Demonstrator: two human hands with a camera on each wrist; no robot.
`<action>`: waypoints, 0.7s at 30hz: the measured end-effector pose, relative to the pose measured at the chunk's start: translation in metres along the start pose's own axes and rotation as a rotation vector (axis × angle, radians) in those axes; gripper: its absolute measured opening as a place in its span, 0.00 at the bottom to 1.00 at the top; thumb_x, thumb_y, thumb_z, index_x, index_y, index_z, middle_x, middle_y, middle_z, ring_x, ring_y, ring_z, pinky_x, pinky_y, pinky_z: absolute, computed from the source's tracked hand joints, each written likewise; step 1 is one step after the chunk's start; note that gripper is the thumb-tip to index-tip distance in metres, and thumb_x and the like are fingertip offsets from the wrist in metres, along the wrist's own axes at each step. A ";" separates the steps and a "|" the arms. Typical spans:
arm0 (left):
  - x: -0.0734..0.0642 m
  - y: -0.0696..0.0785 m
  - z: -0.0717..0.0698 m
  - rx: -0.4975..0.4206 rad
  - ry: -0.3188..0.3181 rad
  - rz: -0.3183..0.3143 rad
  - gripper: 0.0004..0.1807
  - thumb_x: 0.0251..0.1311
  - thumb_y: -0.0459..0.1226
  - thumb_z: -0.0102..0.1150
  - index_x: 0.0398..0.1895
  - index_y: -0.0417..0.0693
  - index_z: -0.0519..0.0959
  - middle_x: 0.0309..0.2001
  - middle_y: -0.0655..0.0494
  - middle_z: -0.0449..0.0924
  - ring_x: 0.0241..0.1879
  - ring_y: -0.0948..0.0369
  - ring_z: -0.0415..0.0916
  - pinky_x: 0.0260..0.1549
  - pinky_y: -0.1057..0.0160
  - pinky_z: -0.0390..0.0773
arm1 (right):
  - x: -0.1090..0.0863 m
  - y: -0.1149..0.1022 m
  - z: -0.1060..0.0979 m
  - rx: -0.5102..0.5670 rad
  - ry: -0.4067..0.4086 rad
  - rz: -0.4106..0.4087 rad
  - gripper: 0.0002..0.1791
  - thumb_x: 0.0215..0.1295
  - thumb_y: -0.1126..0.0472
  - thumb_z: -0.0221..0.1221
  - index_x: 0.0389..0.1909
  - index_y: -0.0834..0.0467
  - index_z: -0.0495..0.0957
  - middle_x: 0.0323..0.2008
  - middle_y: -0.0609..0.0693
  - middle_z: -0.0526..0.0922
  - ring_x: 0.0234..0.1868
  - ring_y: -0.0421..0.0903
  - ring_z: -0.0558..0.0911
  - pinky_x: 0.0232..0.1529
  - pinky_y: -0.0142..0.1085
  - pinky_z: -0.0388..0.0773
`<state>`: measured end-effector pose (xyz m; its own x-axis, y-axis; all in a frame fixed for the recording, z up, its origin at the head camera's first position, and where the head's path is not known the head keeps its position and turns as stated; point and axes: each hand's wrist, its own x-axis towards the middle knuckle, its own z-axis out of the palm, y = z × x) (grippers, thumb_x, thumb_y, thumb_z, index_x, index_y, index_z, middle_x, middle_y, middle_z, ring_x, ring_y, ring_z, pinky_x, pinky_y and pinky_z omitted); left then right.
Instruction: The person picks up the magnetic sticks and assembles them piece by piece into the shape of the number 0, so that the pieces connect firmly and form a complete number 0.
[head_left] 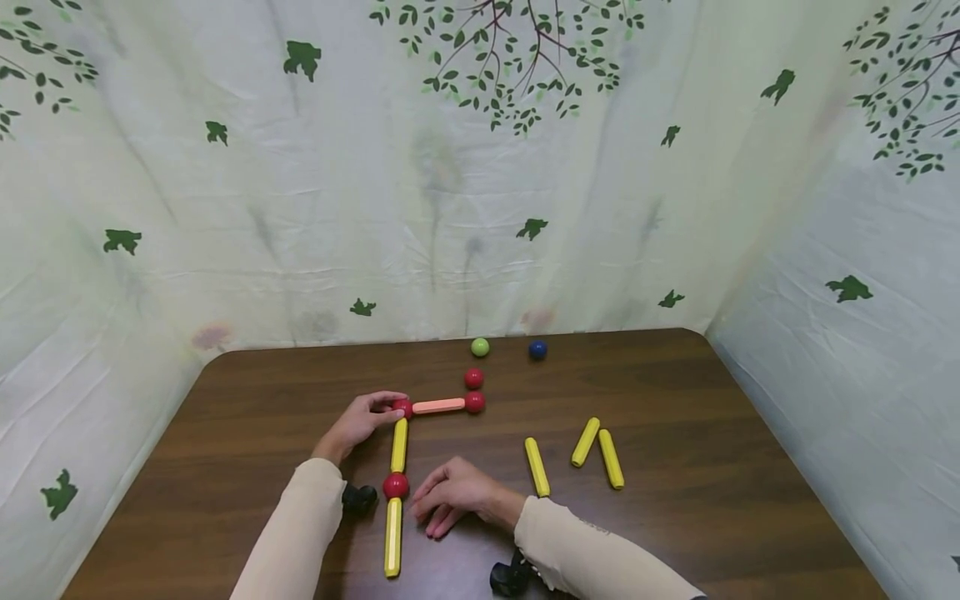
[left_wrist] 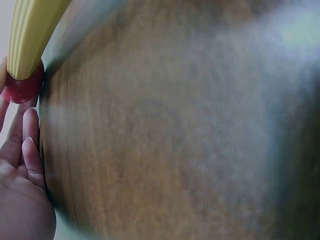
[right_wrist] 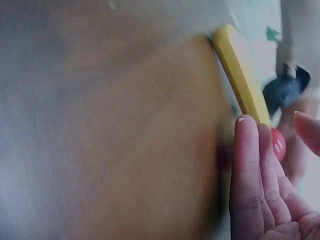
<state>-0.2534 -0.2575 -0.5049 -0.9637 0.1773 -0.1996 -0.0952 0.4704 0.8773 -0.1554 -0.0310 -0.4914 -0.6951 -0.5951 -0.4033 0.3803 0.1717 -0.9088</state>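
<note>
Currently, left hand: pinches corner red ball — lower left of centre.
Right hand: thumb and fingers apart — lower centre, just beside middle red ball.

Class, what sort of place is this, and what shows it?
Probably a screened-off tabletop workspace: a brown wood-grain table, white leaf-printed cloth hangings behind it, and yellow rods on top.

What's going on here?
A person's left hand holds a red ball at the corner where a yellow rod and a pink rod meet. Their right hand, holding nothing, is beside a second red ball nearer the person. Three loose yellow rods lie to the right; a green ball and a blue ball sit near the far edge of the brown table.
</note>
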 end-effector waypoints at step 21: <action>-0.002 -0.001 0.000 0.003 -0.005 0.018 0.21 0.61 0.39 0.63 0.58 0.42 0.77 0.53 0.44 0.77 0.49 0.51 0.69 0.51 0.54 0.70 | 0.007 -0.050 -0.102 -0.097 0.240 -0.219 0.18 0.59 0.68 0.64 0.47 0.73 0.75 0.31 0.54 0.85 0.26 0.48 0.83 0.36 0.45 0.82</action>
<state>-0.2517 -0.2579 -0.5052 -0.9641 0.1898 -0.1859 -0.0770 0.4701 0.8793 -0.2415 0.0361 -0.4603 -0.8818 -0.4267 -0.2007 0.1542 0.1414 -0.9779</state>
